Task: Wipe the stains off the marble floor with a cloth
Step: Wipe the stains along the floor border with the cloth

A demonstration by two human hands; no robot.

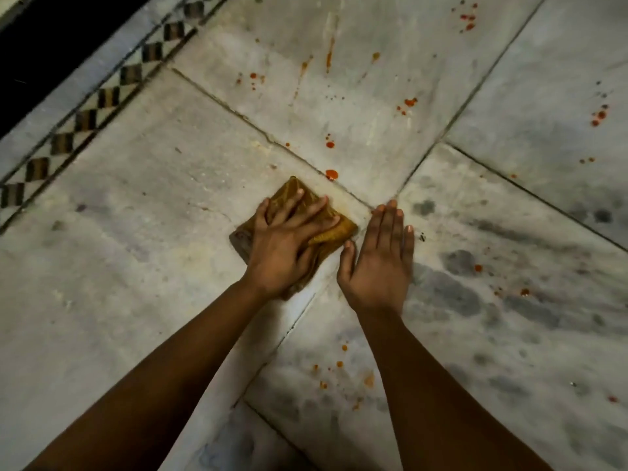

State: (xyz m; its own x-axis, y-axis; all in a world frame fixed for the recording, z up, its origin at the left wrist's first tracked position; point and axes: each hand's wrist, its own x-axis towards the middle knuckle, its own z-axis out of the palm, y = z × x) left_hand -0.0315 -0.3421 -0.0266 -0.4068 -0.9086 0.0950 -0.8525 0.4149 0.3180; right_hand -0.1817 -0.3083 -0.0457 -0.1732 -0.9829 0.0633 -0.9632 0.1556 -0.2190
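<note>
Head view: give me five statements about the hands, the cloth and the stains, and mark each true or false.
1. The left hand presses on the cloth. True.
2. The right hand holds a second cloth. False: it lies flat on the marble floor, holding nothing.
3. A red stain lies just beyond the cloth. True.
4. The cloth is blue. False: it is yellow-brown.
5. All stains are wiped away. False: red spots remain on several slabs.
</note>
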